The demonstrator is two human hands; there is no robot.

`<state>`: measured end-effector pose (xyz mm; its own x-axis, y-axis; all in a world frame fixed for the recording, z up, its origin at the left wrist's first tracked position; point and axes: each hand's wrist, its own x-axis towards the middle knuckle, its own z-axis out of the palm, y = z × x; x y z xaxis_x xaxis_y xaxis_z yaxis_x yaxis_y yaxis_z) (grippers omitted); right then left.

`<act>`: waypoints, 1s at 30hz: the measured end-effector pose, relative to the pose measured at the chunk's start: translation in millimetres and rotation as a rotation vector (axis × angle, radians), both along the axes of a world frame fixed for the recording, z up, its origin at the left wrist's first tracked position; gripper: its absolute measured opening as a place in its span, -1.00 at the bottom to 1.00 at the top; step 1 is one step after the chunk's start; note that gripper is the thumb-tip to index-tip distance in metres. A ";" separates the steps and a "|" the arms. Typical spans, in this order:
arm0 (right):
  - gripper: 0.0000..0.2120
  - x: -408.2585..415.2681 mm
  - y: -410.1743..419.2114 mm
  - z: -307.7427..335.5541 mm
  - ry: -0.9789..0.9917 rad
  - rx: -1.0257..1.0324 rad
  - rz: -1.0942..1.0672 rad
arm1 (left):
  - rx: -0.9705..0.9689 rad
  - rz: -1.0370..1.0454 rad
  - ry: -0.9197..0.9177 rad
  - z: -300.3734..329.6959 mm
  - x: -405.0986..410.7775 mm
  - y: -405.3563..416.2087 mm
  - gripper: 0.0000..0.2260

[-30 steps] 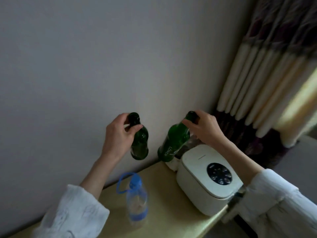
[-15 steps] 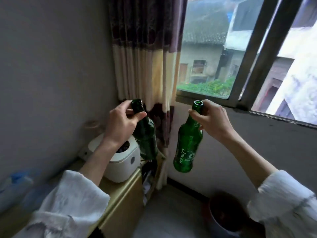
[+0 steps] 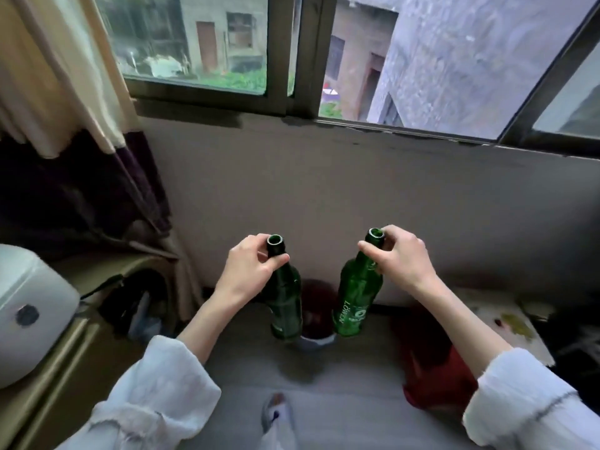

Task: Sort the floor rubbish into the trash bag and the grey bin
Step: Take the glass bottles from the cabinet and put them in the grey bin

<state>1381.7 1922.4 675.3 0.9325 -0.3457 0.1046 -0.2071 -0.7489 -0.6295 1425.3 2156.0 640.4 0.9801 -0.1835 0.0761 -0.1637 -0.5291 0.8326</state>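
Two green bottles carried over the bin

The view has swung from the side table to the window wall. Left hand (image 3: 251, 266) pinches the dark bottle (image 3: 285, 306) by its neck; right hand (image 3: 401, 258) pinches the lighter bottle (image 3: 355, 302). Both hang above the grey bin (image 3: 316, 339) at six o'clock, seemingly ready to drop.

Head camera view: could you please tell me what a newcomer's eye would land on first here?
Two green glass bottles hang upright at centre, necks pinched from above: the darker bottle in the left hand, the lighter labelled bottle in the right hand. Between and below them a bin with a dark red lining stands on the floor against the wall. Above runs a wide window; a white appliance sits far left.
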 end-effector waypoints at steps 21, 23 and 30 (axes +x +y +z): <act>-0.65 191.9 -132.0 -351.5 0.610 0.072 -0.295 | 0.195 0.406 0.503 -328.8 181.6 -134.2 -0.76; -0.65 201.7 -137.5 -384.1 0.610 0.107 -0.299 | 0.195 0.446 0.509 -357.7 183.8 -142.6 -0.76; -0.68 217.9 -147.5 -480.4 0.581 0.144 -0.210 | 0.214 0.589 0.477 -440.1 174.5 -171.1 -0.75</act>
